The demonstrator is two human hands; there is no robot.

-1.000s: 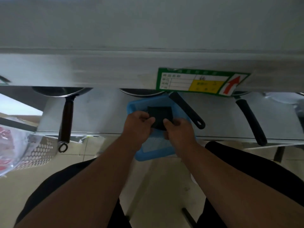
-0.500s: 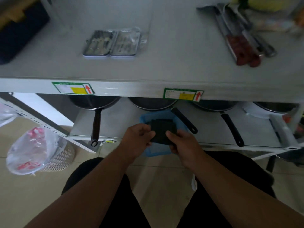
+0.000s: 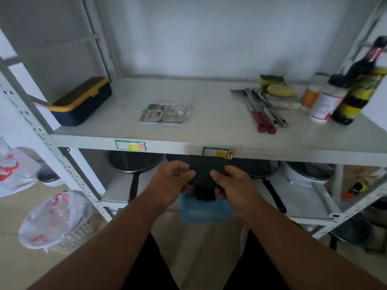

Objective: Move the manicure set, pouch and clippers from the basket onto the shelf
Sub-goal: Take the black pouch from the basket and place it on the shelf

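Grey metal shelf (image 3: 219, 130) spanning the view, carrying a manicure set (image 3: 163, 113) lying open and flat near the middle, a box (image 3: 80, 101) with a yellow lid at the left end, knives (image 3: 261, 110) with red handles right of centre, bottles (image 3: 335, 97) standing at the right end. Pans (image 3: 136, 166) sitting on the lower level, handles pointing forward. Hanging off the left upright, clear bags (image 3: 52, 218) over a perforated bin.

Lying low in front of the lower level, partly hidden behind the hands: a blue basket (image 3: 206, 210). Holding a black pouch (image 3: 206, 168) up between both hands, just in front of and slightly below the shelf's front edge, above the basket. Left hand (image 3: 171, 183) gripping the pouch's left side, thumb on the near face, fingers curled behind. Right hand (image 3: 234, 185) pinching the right side likewise. Hanging below the pouch, a smaller dark piece (image 3: 205, 194), too dim to identify. Clippers not discernible.
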